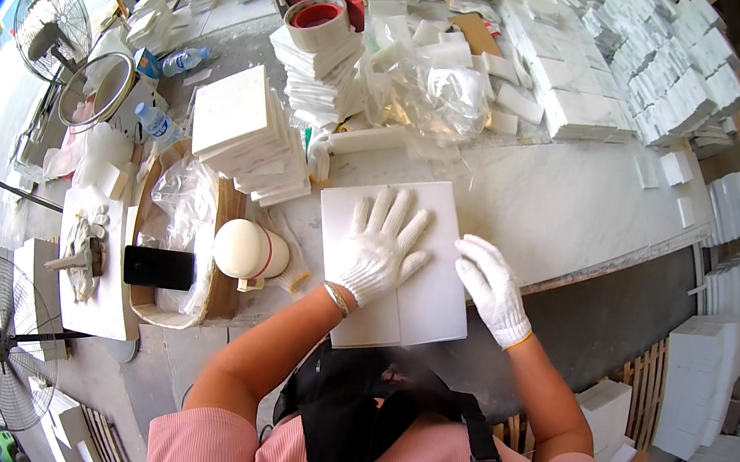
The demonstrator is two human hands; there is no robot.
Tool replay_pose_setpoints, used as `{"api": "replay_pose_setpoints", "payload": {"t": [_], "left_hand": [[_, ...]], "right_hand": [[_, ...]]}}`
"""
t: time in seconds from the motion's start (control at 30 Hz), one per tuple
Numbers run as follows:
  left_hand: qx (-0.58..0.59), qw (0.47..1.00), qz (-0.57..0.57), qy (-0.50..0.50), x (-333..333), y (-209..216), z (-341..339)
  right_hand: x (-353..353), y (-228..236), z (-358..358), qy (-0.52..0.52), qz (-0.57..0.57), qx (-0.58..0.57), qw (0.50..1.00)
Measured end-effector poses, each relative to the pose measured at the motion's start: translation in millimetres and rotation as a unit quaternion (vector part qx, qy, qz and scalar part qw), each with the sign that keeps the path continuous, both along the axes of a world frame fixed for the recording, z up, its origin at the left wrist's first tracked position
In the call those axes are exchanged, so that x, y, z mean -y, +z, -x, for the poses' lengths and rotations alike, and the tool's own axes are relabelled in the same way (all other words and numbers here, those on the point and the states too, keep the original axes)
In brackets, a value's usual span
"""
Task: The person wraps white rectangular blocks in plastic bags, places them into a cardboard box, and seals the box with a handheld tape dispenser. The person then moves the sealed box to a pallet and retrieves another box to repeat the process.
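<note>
In front of my body a white, flat rectangular piece [435, 308] lies on the worktable, with a thin seam line showing on its lower part. I cannot tell whether it is a box or sheets laid over tiles. My left hand [382, 257], in a white knit glove, rests flat on its top with the fingers spread. At the right edge of the piece is my right hand [493, 292], gloved too, its fingers stretched out and close together. Nothing shows in either hand.
A stack of marble tiles [237, 130] stands to the left. Behind it, a red tape dispenser [321, 15] tops another stack. A black phone [158, 267] lies across a cardboard box [229, 215] beside a cream round-topped object [243, 248]. Crumpled clear plastic [438, 98] lies farther back.
</note>
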State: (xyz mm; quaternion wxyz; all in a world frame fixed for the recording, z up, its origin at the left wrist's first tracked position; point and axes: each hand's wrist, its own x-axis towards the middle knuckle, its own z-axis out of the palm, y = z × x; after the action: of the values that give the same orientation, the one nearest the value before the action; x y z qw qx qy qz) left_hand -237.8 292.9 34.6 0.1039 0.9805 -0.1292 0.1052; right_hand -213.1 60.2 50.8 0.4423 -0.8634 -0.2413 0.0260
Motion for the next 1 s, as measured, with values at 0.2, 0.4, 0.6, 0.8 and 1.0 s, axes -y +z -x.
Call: {"api": "replay_pose_setpoints", "payload": {"t": [0.2, 0.4, 0.6, 0.8, 1.0], "left_hand": [[-0.001, 0.999, 0.049, -0.009, -4, 6, 0], [0.003, 0.995, 0.101, -0.008, -10, 5, 1], [0.002, 0.992, 0.127, -0.011, -7, 2, -1], [0.017, 0.991, 0.136, -0.006, -11, -1, 2], [0.038, 0.99, 0.132, -0.011, -8, -6, -1]], "right_hand": [[-57, 48, -154, 0.011, -0.047, 0.104, 0.993], [-164, 95, -208, 0.078, -0.034, 0.089, 0.992], [-245, 157, -300, 0.099, 0.093, 0.237, 0.962], [-303, 175, -295, 0.163, 0.334, -0.012, 0.928], [-291, 178, -277, 0.104, 0.268, 0.116, 0.951]]}}
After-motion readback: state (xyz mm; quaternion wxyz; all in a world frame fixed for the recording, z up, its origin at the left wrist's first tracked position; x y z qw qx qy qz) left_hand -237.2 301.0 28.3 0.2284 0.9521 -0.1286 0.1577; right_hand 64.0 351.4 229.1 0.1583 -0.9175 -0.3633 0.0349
